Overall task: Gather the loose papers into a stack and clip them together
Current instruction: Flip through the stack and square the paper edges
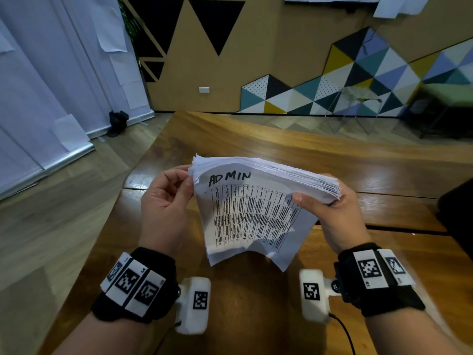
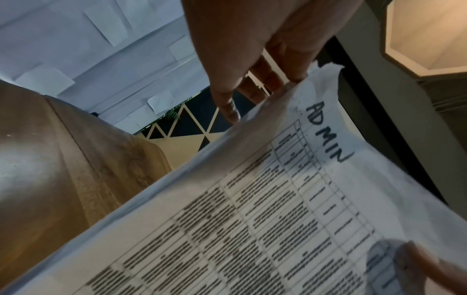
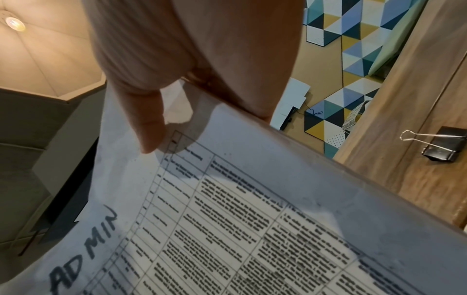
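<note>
Left hand (image 1: 163, 201): fingers curled at the left corner of the paper stack (image 1: 256, 208), apparently pinching its edge. Paper stack: held in the air above the wooden table (image 1: 332, 155), top sheet marked "ADMIN", near edge drooping. Right hand (image 1: 330, 213): thumb on top, fingers beneath, gripping the right edge; black binder clip (image 3: 439, 146) lying on the table, apart from the stack.

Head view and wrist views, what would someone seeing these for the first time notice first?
A thick stack of papers with ADMIN handwritten on the top sheet is held above the wooden table, the left hand at one corner and the right hand gripping the other. In the right wrist view, a black binder clip lies unused on the table.
</note>
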### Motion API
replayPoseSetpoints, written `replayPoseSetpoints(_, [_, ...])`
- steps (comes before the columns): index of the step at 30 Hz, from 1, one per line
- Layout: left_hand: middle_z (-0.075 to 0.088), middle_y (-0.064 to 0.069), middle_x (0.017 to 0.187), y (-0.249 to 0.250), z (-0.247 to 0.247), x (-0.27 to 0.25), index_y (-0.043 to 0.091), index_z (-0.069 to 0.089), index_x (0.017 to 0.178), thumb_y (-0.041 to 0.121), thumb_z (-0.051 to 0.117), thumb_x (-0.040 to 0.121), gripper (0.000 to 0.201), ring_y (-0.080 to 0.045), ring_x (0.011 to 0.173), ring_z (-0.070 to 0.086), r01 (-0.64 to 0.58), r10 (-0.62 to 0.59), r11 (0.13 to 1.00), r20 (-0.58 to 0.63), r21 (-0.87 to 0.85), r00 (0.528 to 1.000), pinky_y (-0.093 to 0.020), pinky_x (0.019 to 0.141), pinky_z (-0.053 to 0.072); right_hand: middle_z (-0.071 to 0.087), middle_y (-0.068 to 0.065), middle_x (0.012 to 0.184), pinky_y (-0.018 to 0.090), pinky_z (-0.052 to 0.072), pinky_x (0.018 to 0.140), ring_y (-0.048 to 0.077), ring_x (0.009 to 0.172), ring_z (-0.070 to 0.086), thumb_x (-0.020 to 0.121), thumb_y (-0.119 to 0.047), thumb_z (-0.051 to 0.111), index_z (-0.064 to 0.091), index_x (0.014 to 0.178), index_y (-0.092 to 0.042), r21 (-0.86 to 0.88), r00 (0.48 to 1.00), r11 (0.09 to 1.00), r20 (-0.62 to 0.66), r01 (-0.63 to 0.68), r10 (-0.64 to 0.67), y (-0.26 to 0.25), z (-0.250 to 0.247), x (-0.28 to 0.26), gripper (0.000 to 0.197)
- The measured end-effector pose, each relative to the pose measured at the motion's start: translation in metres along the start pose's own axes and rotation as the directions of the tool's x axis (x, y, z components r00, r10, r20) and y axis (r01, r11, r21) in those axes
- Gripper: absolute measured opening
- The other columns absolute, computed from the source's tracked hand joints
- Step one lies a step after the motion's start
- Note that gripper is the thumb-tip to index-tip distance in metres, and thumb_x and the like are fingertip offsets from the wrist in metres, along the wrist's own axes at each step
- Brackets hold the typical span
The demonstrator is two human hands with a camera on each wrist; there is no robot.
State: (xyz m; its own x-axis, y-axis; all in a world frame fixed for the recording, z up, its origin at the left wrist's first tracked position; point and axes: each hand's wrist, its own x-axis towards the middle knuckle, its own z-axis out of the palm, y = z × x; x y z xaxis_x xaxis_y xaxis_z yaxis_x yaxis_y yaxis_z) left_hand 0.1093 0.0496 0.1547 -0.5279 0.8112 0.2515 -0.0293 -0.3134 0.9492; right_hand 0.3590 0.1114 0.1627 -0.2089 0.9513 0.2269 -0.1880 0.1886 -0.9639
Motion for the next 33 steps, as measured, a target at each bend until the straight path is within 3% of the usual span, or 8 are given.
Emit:
replayPoseSetpoints(4, [0.066, -0.004, 0.108, 0.002, -0.003, 0.009, 0.024, 0.07, 0.078, 0.031, 0.075, 0.079, 0.009, -0.014, 0.089, 0.065, 0.135, -0.109, 0.98, 0.173, -0.145, 0.979, -0.027, 0.072, 0.056, 0.077, -0.001, 0.083, 0.024, 0.057, 0.072, 0.014, 0.081, 0.073, 0.061, -0.01, 0.076, 0.066, 0.091, -0.014, 0.018, 0.999, 0.999, 0.018, 0.029, -0.029, -0.002, 0.001, 0.0, 0.031])
replayPoseSetpoints(9, [0.064, -0.006, 0.118, 0.001, -0.007, 0.015, 0.018, 0.069, 0.083, 0.054, 0.088, 0.047, 0.055, -0.011, 0.088, 0.068, 0.22, -0.17, 0.961, 0.271, -0.168, 0.948, -0.034, 0.074, 0.051, 0.076, -0.003, 0.074, 0.022, 0.057, 0.065, 0.011, 0.071, 0.072, 0.059, -0.006, 0.075, 0.073, 0.074, -0.026, 0.025, 0.999, 0.999, 0.03, 0.033, -0.034, -0.002, 0.001, 0.001, 0.025])
replayPoseSetpoints(13, [0.064, -0.008, 0.127, 0.003, -0.002, 0.009, 0.027, 0.075, 0.083, 0.036, 0.071, 0.079, 0.011, -0.02, 0.109, 0.067, 0.123, -0.109, 0.99, 0.181, -0.068, 0.977, -0.031, 0.082, 0.057, 0.076, -0.002, 0.077, 0.024, 0.058, 0.069, 0.012, 0.074, 0.072, 0.061, -0.007, 0.073, 0.071, 0.077, -0.024, 0.007, 0.999, 0.999, 0.027, 0.036, -0.036, -0.002, 0.001, 0.001, 0.023])
replayPoseSetpoints(17, [0.064, 0.015, 0.12, -0.001, 0.004, -0.008, 0.044, 0.055, 0.119, 0.004, 0.046, 0.098, 0.046, -0.003, 0.109, 0.064, -0.046, 0.021, 0.993, 0.211, 0.111, 0.977, -0.014, 0.08, 0.052, 0.078, 0.001, 0.088, 0.031, 0.058, 0.081, 0.019, 0.088, 0.073, 0.067, -0.008, 0.072, 0.069, 0.09, -0.014, -0.025, 1.0, 1.0, -0.008, 0.016, -0.017, -0.001, 0.003, 0.001, 0.023])
replayPoseSetpoints(22, [0.064, 0.003, 0.124, 0.0, 0.02, -0.018, 0.029, 0.025, 0.147, 0.054, 0.069, 0.075, 0.088, -0.013, 0.11, 0.066, 0.017, -0.07, 0.982, 0.277, 0.187, 0.958, -0.037, 0.085, 0.059, 0.076, 0.005, 0.09, 0.034, 0.056, 0.082, 0.024, 0.09, 0.072, 0.074, -0.005, 0.07, 0.069, 0.088, -0.014, -0.035, 1.0, 0.999, 0.002, 0.004, -0.004, 0.0, 0.003, 0.002, 0.017])
replayPoseSetpoints(27, [0.051, -0.004, 0.139, -0.002, 0.028, 0.0, 0.031, 0.014, 0.153, 0.036, 0.048, 0.097, 0.065, -0.008, 0.118, 0.058, 0.114, -0.156, 0.975, 0.226, 0.189, 0.962, -0.03, 0.095, 0.054, 0.072, -0.002, 0.073, 0.021, 0.052, 0.066, 0.014, 0.073, 0.068, 0.078, 0.006, 0.067, 0.067, 0.072, -0.024, -0.065, 0.997, 0.997, 0.076, 0.033, -0.028, -0.002, -0.003, 0.004, 0.03])
replayPoseSetpoints(29, [0.057, 0.002, 0.126, 0.002, 0.03, 0.004, 0.023, 0.029, 0.147, 0.025, 0.044, 0.1, 0.049, 0.006, 0.104, 0.06, 0.119, -0.16, 0.974, 0.215, 0.193, 0.963, -0.012, 0.08, 0.051, 0.07, -0.003, 0.071, 0.02, 0.051, 0.063, 0.014, 0.069, 0.067, 0.072, -0.001, 0.071, 0.064, 0.072, -0.021, -0.068, 0.994, 0.997, 0.105, 0.029, -0.022, -0.005, -0.004, 0.006, 0.022])
replayPoseSetpoints(33, [0.066, 0.006, 0.093, 0.007, 0.034, 0.003, 0.021, 0.052, 0.106, 0.014, 0.039, 0.102, 0.015, 0.007, 0.075, 0.067, 0.121, -0.15, 0.983, 0.222, 0.14, 0.963, -0.016, 0.066, 0.053, 0.069, 0.0, 0.071, 0.023, 0.052, 0.063, 0.017, 0.068, 0.065, 0.068, -0.009, 0.075, 0.062, 0.075, -0.013, -0.052, 0.994, 0.997, 0.097, 0.053, -0.047, -0.009, 0.0, 0.011, 0.016])
